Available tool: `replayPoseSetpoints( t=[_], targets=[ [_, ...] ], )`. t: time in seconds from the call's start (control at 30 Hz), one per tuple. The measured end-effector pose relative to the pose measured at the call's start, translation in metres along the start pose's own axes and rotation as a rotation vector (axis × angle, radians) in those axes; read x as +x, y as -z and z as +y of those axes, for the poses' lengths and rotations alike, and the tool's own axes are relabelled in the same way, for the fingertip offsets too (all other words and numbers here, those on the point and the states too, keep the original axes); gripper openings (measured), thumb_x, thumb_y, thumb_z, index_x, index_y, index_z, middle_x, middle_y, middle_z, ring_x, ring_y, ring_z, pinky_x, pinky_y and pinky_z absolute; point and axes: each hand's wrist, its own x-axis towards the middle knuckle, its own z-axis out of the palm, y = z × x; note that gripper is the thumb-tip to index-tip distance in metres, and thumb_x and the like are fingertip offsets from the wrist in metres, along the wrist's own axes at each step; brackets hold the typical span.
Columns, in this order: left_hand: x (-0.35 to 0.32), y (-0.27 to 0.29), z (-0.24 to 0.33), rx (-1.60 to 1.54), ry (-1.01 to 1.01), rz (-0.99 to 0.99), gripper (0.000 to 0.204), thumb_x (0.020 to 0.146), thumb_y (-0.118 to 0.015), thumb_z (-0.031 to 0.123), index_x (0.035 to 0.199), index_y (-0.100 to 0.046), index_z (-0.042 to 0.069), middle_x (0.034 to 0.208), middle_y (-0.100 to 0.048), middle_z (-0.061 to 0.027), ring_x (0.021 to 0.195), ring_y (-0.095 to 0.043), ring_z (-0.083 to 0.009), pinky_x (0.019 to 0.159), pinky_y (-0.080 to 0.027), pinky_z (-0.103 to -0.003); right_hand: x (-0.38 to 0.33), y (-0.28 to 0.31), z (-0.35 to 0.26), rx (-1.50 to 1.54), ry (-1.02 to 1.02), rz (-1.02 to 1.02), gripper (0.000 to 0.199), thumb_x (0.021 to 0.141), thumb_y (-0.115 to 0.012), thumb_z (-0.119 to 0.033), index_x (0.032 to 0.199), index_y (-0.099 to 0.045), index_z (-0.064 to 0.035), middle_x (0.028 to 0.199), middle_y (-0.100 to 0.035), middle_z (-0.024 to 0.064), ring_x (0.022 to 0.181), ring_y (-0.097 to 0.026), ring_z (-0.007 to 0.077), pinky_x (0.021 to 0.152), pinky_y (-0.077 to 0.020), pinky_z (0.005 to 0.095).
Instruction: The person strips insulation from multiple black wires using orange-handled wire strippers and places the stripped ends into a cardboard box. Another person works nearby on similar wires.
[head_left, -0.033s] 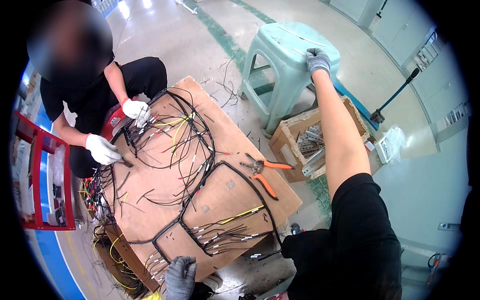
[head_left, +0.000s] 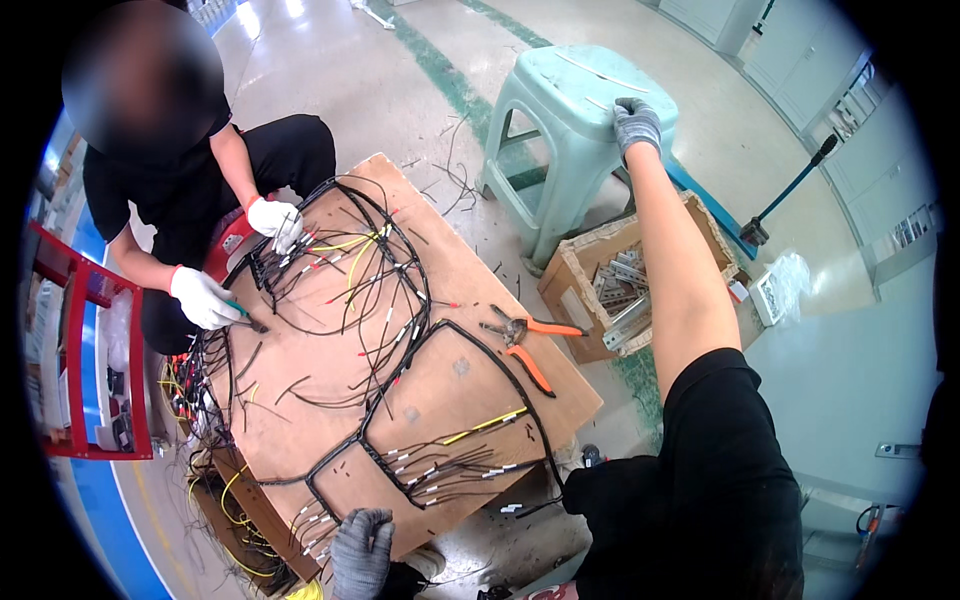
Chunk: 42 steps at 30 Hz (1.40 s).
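Note:
My right arm stretches out to a pale green plastic stool (head_left: 560, 75). On its seat my grey-gloved right hand (head_left: 636, 125) has its fingers curled together; whatever they pinch is hidden. Beside the fingertips lies a short white strip (head_left: 597, 103), and farther back on the seat a longer white strip (head_left: 603, 73). My left hand (head_left: 362, 555), also in a grey glove, is at the near edge of a brown board (head_left: 330, 410), fingers loosely extended beside labelled wire ends (head_left: 312, 530). A black wire harness (head_left: 375, 400) spreads across the board.
Orange-handled cutters (head_left: 530, 345) lie on the board's right side. Across from me, a co-worker's white-gloved hands (head_left: 205, 298) work at the harness, one with a green-handled tool (head_left: 240, 312). A box of metal parts (head_left: 580, 285) stands below the stool. A red rack (head_left: 75, 350) is at left.
The co-worker's green-handled tool has shifted slightly and shows more. My own hands stay in place.

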Motion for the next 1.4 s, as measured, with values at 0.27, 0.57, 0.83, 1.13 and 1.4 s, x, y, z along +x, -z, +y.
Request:
replayPoseSetpoints(
  t=[0.27,0.57,0.83,1.13,1.4],
  targets=[
    [-0.022,0.010,0.006,0.058,-0.194,0.046,0.013,0.082,-0.056,0.012,0.092,-0.057,0.005,0.086,-0.058,-0.0152,0.079,-0.058,-0.0327,0.069,-0.047,-0.038,-0.131,0.056,0.038,0.336,-0.048,-0.462,0.024,0.081,-0.060,-0.016,0.101,-0.062,-0.0019,0.085,-0.065,0.0066,0.076,-0.057,0.0129,0.072,-0.0452,0.0263],
    [-0.046,0.012,-0.006,0.025,-0.332,0.257,0.014,0.082,-0.058,0.017,0.091,-0.059,0.006,0.083,-0.060,-0.0140,0.078,-0.058,-0.0306,0.068,-0.047,-0.037,-0.358,0.144,0.012,-0.097,0.364,-1.161,0.020,0.077,-0.062,-0.021,0.089,-0.064,-0.0048,0.081,-0.064,0.0129,0.075,-0.061,0.0255,0.072,-0.0472,0.0331],
    [-0.046,0.021,-0.015,0.114,-0.389,0.376,0.015,0.081,-0.058,0.018,0.089,-0.058,0.005,0.081,-0.061,-0.0157,0.077,-0.059,-0.0324,0.069,-0.047,-0.039,-0.404,0.183,0.002,-0.425,0.416,-1.058,0.020,0.077,-0.057,-0.021,0.090,-0.064,-0.0066,0.084,-0.062,0.0171,0.078,-0.060,0.0316,0.073,-0.0477,0.0360],
    [-0.101,0.000,-0.018,-0.009,-0.303,0.344,0.016,0.082,-0.059,0.016,0.091,-0.060,0.003,0.083,-0.062,-0.0156,0.075,-0.061,-0.0283,0.067,-0.048,-0.034,-0.432,0.189,-0.033,-0.567,0.487,-1.051,0.020,0.077,-0.057,-0.019,0.092,-0.063,-0.0074,0.088,-0.063,0.0159,0.081,-0.060,0.0289,0.075,-0.0471,0.0357],
    [-0.123,-0.022,-0.045,0.045,-0.209,0.216,0.016,0.081,-0.058,0.018,0.086,-0.058,0.003,0.081,-0.062,-0.0157,0.078,-0.059,-0.0319,0.070,-0.046,-0.038,-0.440,0.153,-0.002,-0.610,0.574,-1.192,0.031,0.068,-0.064,-0.023,0.096,-0.065,-0.0101,0.096,-0.062,0.0155,0.093,-0.058,0.0315,0.086,-0.0445,0.0344]
  ],
)
